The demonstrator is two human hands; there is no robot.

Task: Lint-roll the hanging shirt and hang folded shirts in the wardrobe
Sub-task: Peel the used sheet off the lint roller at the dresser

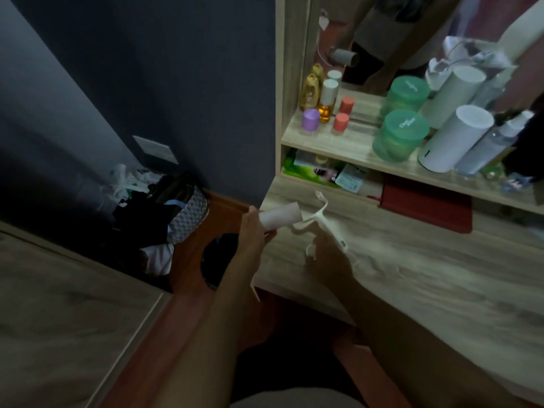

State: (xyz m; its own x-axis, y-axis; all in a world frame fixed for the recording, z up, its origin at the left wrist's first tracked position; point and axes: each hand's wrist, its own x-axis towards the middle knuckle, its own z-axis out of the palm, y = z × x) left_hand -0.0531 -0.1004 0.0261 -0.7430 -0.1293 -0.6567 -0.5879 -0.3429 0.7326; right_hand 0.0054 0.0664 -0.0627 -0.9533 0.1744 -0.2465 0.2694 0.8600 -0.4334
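Observation:
A white lint roll [281, 217] is in my left hand [254, 234], held over the left corner of a wooden dressing table [412, 278]. My right hand [326, 254] grips the white plastic handle frame [321, 219] of the lint roller, whose bent end touches the roll's right end. A thin strip of peeled paper [254, 290] hangs below my left wrist. No shirt or wardrobe shows in this view.
A shelf [338, 145] above the table holds bottles, small jars, green tubs [400, 134] and a white cylinder [453, 136] before a mirror. A red case [426, 204] lies on the table. A patterned basket [188, 214] with clothes stands on the floor at left.

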